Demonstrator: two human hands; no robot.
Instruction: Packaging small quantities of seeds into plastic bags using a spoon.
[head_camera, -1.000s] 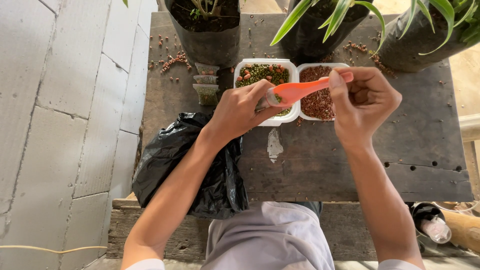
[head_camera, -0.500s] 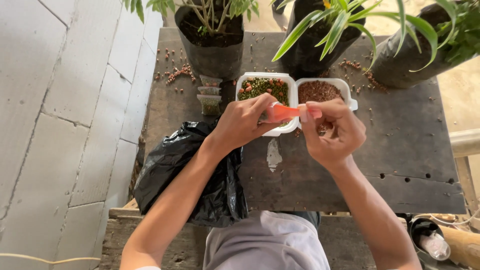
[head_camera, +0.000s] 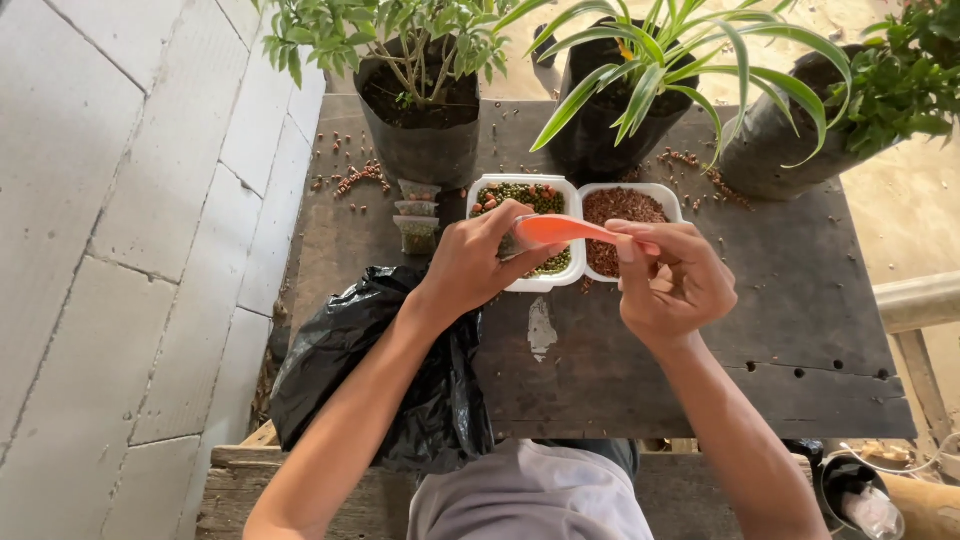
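Observation:
My right hand (head_camera: 668, 282) grips the handle of an orange plastic spoon (head_camera: 563, 230), held level over two white square tubs. The spoon's bowl points left, and the fingers of my left hand (head_camera: 482, 262) pinch at it over the left tub (head_camera: 487, 189), which holds green and mixed pellets. The right tub (head_camera: 660, 193) holds reddish-brown granules. Both tubs stand side by side on a dark wooden table (head_camera: 800, 340).
Three black grow bags with plants line the table's back: a bushy one (head_camera: 420, 130), a long-leaved one (head_camera: 600, 130) and one at the right (head_camera: 770, 150). Small stacked cups (head_camera: 417, 215) stand left of the tubs. A crumpled black plastic bag (head_camera: 370, 370) hangs over the front left edge. Pellets are scattered about.
My right hand and the spoon have drawn back from over the right tub toward the left tub. The view has tilted up, showing more of the plants.

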